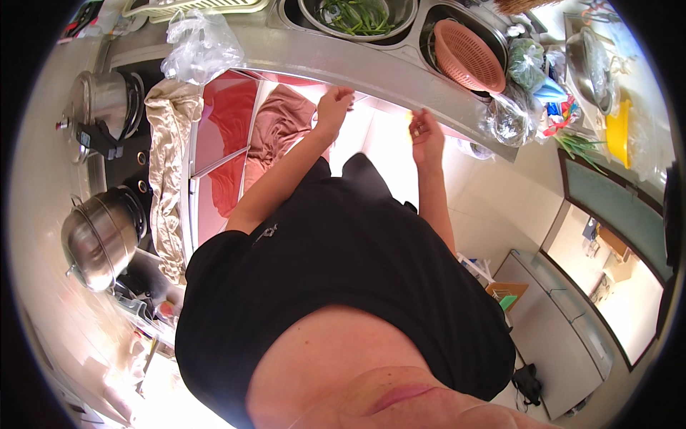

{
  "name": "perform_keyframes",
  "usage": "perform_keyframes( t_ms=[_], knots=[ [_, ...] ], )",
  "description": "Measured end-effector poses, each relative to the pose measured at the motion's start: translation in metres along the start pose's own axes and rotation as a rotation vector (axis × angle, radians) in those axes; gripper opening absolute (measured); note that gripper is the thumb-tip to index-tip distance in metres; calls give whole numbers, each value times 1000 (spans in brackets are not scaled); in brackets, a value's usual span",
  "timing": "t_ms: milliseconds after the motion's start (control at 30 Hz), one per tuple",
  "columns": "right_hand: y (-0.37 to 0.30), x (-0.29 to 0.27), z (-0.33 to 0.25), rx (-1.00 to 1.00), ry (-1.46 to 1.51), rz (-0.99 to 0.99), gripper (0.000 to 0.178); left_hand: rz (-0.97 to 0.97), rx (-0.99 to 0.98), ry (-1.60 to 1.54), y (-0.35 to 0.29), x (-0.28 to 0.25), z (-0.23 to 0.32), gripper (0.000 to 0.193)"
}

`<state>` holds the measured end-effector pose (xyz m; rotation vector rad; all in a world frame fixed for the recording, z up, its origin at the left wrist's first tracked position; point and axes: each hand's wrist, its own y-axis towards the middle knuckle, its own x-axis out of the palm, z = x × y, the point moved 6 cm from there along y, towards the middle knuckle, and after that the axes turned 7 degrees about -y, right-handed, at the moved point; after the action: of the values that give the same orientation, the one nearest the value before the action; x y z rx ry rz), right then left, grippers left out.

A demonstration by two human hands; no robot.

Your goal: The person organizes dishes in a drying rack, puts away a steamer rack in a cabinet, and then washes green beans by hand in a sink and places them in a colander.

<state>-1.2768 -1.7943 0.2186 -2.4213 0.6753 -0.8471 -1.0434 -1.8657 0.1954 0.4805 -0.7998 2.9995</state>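
A home kitchen is showing here, with a pale tiled floor and a grey steel worktop [371,68] that is curving across the top of the view. Both hands are hanging just under its front edge, near the middle. The right hand [426,136] is holding a small pale yellow piece [411,123] between the curled fingertips; what it is, I cannot tell. The left hand [334,107] is loosely curled and seems to be holding nothing, well apart from the piece, so the right hand is the nearer one. Above the edge, a round steel bowl of long green beans [357,16] is sitting in the sink, straight up from the left hand, with a pink plastic colander [468,53] toward the right corner. A beige cloth [168,164] is lying along the left edge beside two steel pots [100,232].
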Motion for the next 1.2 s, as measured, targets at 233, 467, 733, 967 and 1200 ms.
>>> perform_keyframes(
  t_ms=[233, 467, 733, 967, 1200],
  knots=[
    [64, -23, 104, 272, 399, 152, 31, 173, -282, -747, 45, 15, -90, 47],
    [87, -4, 112, 178, 551, 169, 22, 241, -241, -1062, 62, 29, -96, 57],
    [88, 17, 101, 31, 565, 154, 28, 181, -158, -981, 56, 5, -109, 56],
    [87, -11, 128, 19, 616, 137, 48, 54, -129, -540, -1, -41, -121, 22],
    [-28, -87, 158, 37, -36, 261, 57, 289, -4, -107, -70, -153, -138, 50]
  ],
)
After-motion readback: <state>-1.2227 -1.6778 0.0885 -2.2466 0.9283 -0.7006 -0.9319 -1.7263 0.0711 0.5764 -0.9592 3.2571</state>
